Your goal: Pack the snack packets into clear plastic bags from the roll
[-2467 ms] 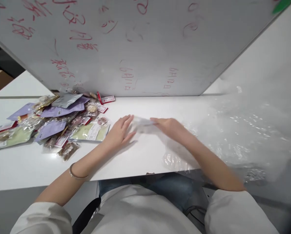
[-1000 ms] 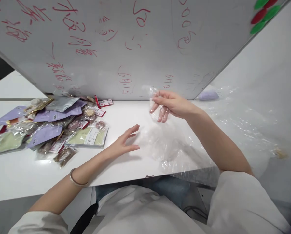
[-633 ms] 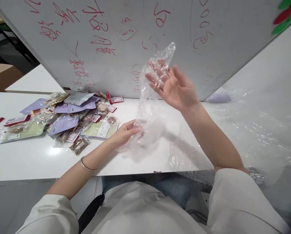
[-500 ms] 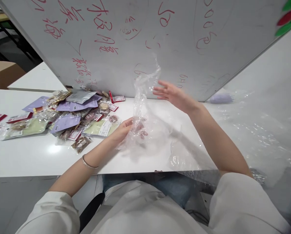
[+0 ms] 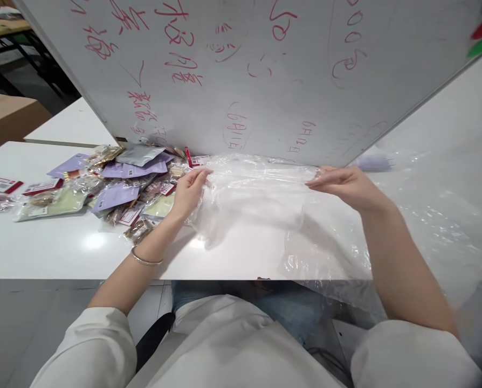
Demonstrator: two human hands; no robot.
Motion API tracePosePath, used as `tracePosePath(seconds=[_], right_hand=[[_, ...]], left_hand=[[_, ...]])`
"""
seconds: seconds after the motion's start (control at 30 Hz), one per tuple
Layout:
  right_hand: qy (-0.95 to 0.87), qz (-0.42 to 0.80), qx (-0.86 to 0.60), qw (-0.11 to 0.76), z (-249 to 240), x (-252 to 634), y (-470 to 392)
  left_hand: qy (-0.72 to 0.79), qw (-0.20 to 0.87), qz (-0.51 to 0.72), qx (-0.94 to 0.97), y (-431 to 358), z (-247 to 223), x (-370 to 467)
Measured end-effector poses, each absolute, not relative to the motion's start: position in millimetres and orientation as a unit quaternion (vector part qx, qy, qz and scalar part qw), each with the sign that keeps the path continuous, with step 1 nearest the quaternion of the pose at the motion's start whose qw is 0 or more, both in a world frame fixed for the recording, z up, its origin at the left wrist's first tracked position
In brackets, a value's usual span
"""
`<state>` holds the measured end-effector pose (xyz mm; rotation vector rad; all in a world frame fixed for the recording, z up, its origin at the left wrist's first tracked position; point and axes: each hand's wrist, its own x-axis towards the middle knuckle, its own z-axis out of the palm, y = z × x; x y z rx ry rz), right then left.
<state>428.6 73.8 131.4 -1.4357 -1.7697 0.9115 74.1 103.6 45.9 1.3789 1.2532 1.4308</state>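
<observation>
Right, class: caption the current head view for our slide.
Two hands stretch clear plastic above a white table.

Even, fairly bright, cool indoor light; one glare spot on the white surface (image 5: 42,242) at left, small glints on the clear plastic (image 5: 261,180), source out of view. Soft shadows beneath both arms; dim area, upper left corner. Wide-angle bending toward the edges, dark lower right corner, lettering on the whiteboard (image 5: 281,81) legible but soft.
</observation>
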Motion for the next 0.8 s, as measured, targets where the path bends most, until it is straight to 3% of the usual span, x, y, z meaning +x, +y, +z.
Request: tracePosePath(seconds=[0.1, 0.23, 0.3, 0.47, 0.6, 0.7, 0.8], right_hand=[[-0.677, 0.333, -0.537, 0.377, 142.4, 444.7, 60.7], [-0.567, 0.393, -0.562, 0.456, 153.5, 458.0, 51.0], [-0.537, 0.424, -0.580, 0.442, 161.7, 462.9, 45.1], [-0.539, 0.447, -0.598, 0.389, 182.8, 466.5, 30.8], [-0.602, 0.430, -0.592, 0.320, 191.3, 457.6, 33.6], [-0.568, 0.429, -0.573, 0.407, 192.8, 447.7, 41.6], [-0.505, 0.417, -0.593, 0.468, 192.9, 437.3, 48.4]], left_hand=[[0.462, 0.399, 0.562, 0.558, 101.4, 52.4, 72.1], [0.400, 0.504, 0.508, 0.572, 92.9, 62.1, 66.6], [0.380, 0.513, 0.485, 0.598, 90.3, 67.0, 62.2], [0.420, 0.356, 0.441, 0.709, 87.5, 75.4, 62.2], [0.429, 0.391, 0.489, 0.651, 92.2, 74.1, 67.1], [0.429, 0.468, 0.566, 0.526, 98.4, 72.9, 65.0], [0.452, 0.508, 0.536, 0.501, 99.7, 72.0, 63.5]])
